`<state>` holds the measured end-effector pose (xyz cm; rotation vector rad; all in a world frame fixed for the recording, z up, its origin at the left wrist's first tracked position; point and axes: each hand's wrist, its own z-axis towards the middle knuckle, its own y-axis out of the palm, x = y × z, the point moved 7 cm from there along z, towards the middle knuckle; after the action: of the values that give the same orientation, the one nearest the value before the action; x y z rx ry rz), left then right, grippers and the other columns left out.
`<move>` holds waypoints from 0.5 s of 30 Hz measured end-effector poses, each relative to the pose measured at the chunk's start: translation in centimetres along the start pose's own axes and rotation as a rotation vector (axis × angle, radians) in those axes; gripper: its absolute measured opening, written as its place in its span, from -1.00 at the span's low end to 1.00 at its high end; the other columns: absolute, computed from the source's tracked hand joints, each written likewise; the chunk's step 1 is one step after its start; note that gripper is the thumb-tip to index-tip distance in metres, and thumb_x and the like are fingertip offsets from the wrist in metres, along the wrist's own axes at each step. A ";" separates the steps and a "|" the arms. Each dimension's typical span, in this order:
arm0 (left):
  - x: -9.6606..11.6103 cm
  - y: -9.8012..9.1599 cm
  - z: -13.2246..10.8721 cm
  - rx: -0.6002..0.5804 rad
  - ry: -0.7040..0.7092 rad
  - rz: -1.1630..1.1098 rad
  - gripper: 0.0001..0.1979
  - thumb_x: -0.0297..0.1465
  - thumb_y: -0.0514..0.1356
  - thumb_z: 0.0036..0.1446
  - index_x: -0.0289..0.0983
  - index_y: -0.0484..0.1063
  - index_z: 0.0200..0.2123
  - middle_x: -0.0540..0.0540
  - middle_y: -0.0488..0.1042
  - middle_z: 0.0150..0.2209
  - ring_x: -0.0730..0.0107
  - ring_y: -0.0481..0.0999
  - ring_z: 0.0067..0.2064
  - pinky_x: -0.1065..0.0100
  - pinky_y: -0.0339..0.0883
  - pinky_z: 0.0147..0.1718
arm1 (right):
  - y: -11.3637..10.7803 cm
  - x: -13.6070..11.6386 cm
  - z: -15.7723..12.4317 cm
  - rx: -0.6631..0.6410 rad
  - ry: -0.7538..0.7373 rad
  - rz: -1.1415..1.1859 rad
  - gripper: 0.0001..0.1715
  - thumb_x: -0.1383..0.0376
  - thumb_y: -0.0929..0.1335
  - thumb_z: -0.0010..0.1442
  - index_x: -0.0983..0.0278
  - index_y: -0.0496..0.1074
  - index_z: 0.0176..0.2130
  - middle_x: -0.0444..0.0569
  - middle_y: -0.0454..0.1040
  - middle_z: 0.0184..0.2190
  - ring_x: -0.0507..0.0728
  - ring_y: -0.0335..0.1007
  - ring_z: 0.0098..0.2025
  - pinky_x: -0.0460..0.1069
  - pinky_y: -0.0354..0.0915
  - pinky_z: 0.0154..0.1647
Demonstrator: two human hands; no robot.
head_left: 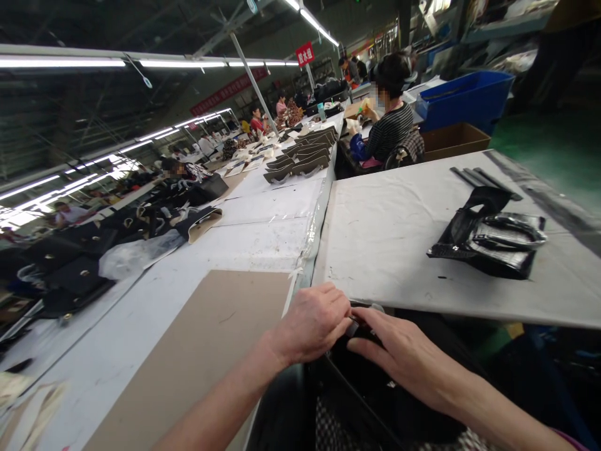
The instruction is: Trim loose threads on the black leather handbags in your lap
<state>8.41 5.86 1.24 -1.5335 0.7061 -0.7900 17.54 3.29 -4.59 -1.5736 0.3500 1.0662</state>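
A black bag, dark and only partly visible, lies across my lap below the table edge. My left hand is closed at its upper edge, knuckles up and fingers curled under. My right hand grips the same edge from the other side, its thumb apart from the fingers and pointing toward the left hand. Between the fingertips a small greyish, shiny piece shows. Its kind cannot be made out, and the fingertips partly hide it.
A glossy black bag and dark strips lie on the right table. A beige board covers part of the left table. Black bags, olive pieces, a blue bin and a seated co-worker are beyond.
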 end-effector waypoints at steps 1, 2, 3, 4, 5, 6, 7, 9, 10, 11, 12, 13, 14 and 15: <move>0.2 0.0 0.0 0.001 0.008 0.009 -0.85 -0.44 0.10 0.25 -0.30 0.36 -0.39 -0.06 0.46 -0.35 0.33 0.37 -0.28 0.35 0.26 -0.29 | 0.1 -0.3 0.3 -0.020 -0.015 -0.076 -0.89 0.26 0.31 0.32 0.24 0.34 -0.16 -0.08 0.54 -0.24 0.12 0.49 -0.22 -0.03 0.30 -0.24; 0.4 0.1 0.1 0.002 0.015 0.018 -0.85 -0.45 0.09 0.25 -0.30 0.35 -0.40 -0.06 0.45 -0.35 0.33 0.37 -0.29 0.35 0.26 -0.28 | 0.4 -0.4 0.6 -0.034 -0.023 -0.142 -0.90 0.27 0.30 0.32 0.27 0.35 -0.19 -0.04 0.55 -0.29 0.16 0.51 -0.27 -0.02 0.28 -0.30; 0.5 0.1 0.1 0.003 0.016 0.025 -0.85 -0.47 0.08 0.24 -0.30 0.35 -0.40 -0.07 0.45 -0.35 0.33 0.37 -0.29 0.34 0.26 -0.28 | 0.6 -0.3 0.8 -0.040 -0.024 -0.191 -0.88 0.30 0.28 0.33 0.30 0.37 -0.23 -0.01 0.56 -0.36 0.19 0.51 -0.34 0.00 0.25 -0.36; 0.6 0.1 0.1 0.005 0.014 0.021 -0.85 -0.47 0.08 0.24 -0.30 0.34 -0.40 -0.07 0.45 -0.35 0.33 0.37 -0.29 0.34 0.26 -0.27 | 0.8 -0.2 1.1 -0.039 -0.022 -0.220 -0.83 0.33 0.24 0.35 0.31 0.38 -0.27 0.00 0.55 -0.42 0.21 0.50 -0.40 0.01 0.21 -0.41; 0.6 0.1 0.1 0.009 0.004 0.005 -0.85 -0.47 0.08 0.24 -0.30 0.34 -0.40 -0.07 0.46 -0.35 0.32 0.38 -0.28 0.33 0.26 -0.26 | 1.0 0.0 1.2 -0.034 -0.019 -0.233 -0.78 0.35 0.21 0.36 0.32 0.39 -0.30 0.01 0.54 -0.46 0.22 0.49 -0.43 0.02 0.17 -0.44; 0.6 0.1 0.1 0.015 -0.015 -0.029 -0.86 -0.47 0.09 0.24 -0.28 0.33 -0.40 -0.06 0.46 -0.35 0.32 0.39 -0.27 0.33 0.27 -0.26 | 1.1 0.3 1.3 -0.027 -0.021 -0.245 -0.74 0.36 0.19 0.36 0.32 0.39 -0.31 0.02 0.53 -0.47 0.22 0.49 -0.43 0.02 0.15 -0.45; 0.4 0.0 0.0 0.027 -0.055 -0.088 -0.87 -0.46 0.11 0.23 -0.27 0.32 -0.40 -0.04 0.46 -0.35 0.32 0.41 -0.26 0.33 0.27 -0.25 | 1.2 0.5 1.2 -0.021 -0.023 -0.251 -0.72 0.36 0.18 0.37 0.31 0.40 -0.32 0.01 0.53 -0.47 0.22 0.49 -0.43 0.02 0.14 -0.45; -0.5 -0.3 -0.5 0.066 -0.193 -0.274 -0.91 -0.45 0.19 0.18 -0.24 0.28 -0.33 -0.01 0.48 -0.31 0.33 0.44 -0.25 0.34 0.29 -0.24 | 1.1 0.9 1.0 -0.005 -0.016 -0.251 -0.68 0.34 0.16 0.38 0.29 0.40 -0.33 -0.01 0.53 -0.47 0.19 0.48 -0.44 0.00 0.13 -0.45; -1.0 -0.4 -0.9 0.091 -0.275 -0.383 -0.82 -0.45 0.24 0.12 -0.22 0.25 -0.29 0.00 0.49 -0.25 0.34 0.46 -0.23 0.34 0.30 -0.23 | 1.1 1.1 0.9 0.002 -0.009 -0.249 -0.67 0.33 0.15 0.38 0.28 0.41 -0.33 -0.02 0.53 -0.47 0.18 0.49 -0.45 0.00 0.13 -0.45; -1.5 -0.5 -1.3 0.111 -0.352 -0.480 -0.71 -0.45 0.30 0.05 -0.20 0.22 -0.26 0.00 0.49 -0.17 0.35 0.47 -0.21 0.34 0.32 -0.22 | 1.0 1.3 0.7 0.009 -0.004 -0.245 -0.67 0.32 0.15 0.39 0.27 0.41 -0.31 -0.03 0.54 -0.47 0.18 0.49 -0.45 -0.01 0.13 -0.45; -1.9 -0.6 -1.8 0.122 -0.412 -0.552 -0.62 -0.46 0.35 -0.03 -0.19 0.19 -0.24 0.00 0.47 -0.09 0.35 0.47 -0.20 0.34 0.33 -0.21 | 1.0 1.4 0.6 0.015 -0.001 -0.242 -0.67 0.31 0.15 0.39 0.26 0.42 -0.30 -0.04 0.54 -0.46 0.17 0.50 -0.44 -0.01 0.14 -0.45; -2.1 -0.6 -2.1 0.119 -0.447 -0.591 -0.57 -0.46 0.37 -0.09 -0.19 0.18 -0.25 -0.01 0.45 -0.04 0.34 0.47 -0.18 0.33 0.34 -0.19 | 1.0 1.4 0.6 0.020 -0.001 -0.242 -0.67 0.30 0.15 0.39 0.25 0.42 -0.29 -0.05 0.55 -0.45 0.17 0.50 -0.44 -0.01 0.13 -0.46; -2.1 -0.7 -2.3 0.107 -0.458 -0.598 -0.57 -0.47 0.38 -0.12 -0.19 0.18 -0.27 0.00 0.44 -0.03 0.34 0.47 -0.16 0.33 0.34 -0.19 | 1.1 1.4 0.5 0.026 -0.002 -0.247 -0.66 0.29 0.14 0.39 0.24 0.42 -0.29 -0.05 0.55 -0.46 0.18 0.51 -0.44 -0.01 0.12 -0.46; -2.0 -0.7 -2.5 0.091 -0.461 -0.579 -0.61 -0.49 0.36 -0.12 -0.19 0.19 -0.30 0.01 0.45 -0.05 0.33 0.46 -0.16 0.34 0.34 -0.19 | 1.2 1.4 0.6 0.031 -0.004 -0.254 -0.65 0.29 0.13 0.39 0.23 0.42 -0.30 -0.05 0.55 -0.47 0.20 0.51 -0.44 0.00 0.10 -0.47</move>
<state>5.17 6.13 1.95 -1.7727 -0.1246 -0.8267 17.22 3.87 -6.35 -1.5418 0.1582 0.8634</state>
